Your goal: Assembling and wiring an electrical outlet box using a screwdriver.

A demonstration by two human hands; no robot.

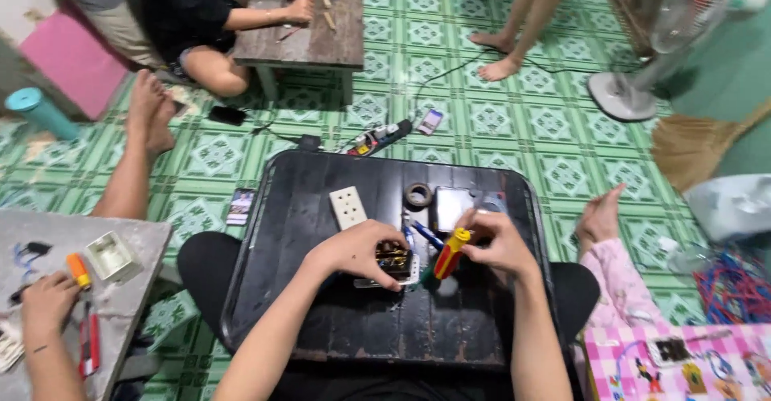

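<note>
My left hand (356, 250) grips a small socket body (395, 260) with brass contacts showing, pressed down on the black tray table (305, 305). My right hand (496, 244) holds a screwdriver with a red and yellow handle (450, 253), its tip angled down toward the socket body. Just behind my hands lie a white socket faceplate (348, 207), a roll of black tape (418, 195), a white square cover (451, 207) and a blue pen-like tool (426, 233).
A person's hand (44, 305) rests on a grey table (128, 297) at left beside an orange-handled tool (78, 270) and a white box (111, 256). Another person sits at a wooden table (317, 36) behind. A fan (642, 80), a power strip (377, 138) and a broom (695, 148) lie on the green tiled floor.
</note>
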